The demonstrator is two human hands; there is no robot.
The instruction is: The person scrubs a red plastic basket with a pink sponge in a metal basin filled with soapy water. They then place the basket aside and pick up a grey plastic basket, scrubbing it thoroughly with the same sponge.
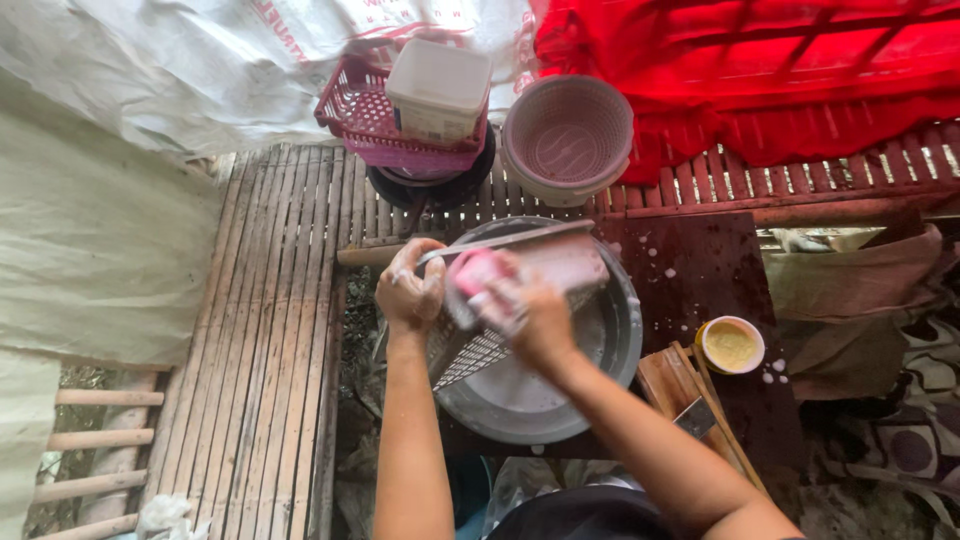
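My left hand (408, 290) grips the left edge of a metal wire rack (470, 355) and holds it tilted over a large grey metal basin (610, 350). My right hand (525, 315) is closed on a pink sponge (475, 268) and presses it against the rack's upper face, which is covered in soapy foam. Both hands are wet with suds. The basin sits on a dark wet board (700, 270).
A small yellow tub of paste (731, 345) stands right of the basin beside a wooden piece (685, 390). Behind are a pink basket (375, 120) holding a white tub (438, 88), and a round pink strainer (567, 135). Bamboo slat flooring (270, 330) lies left.
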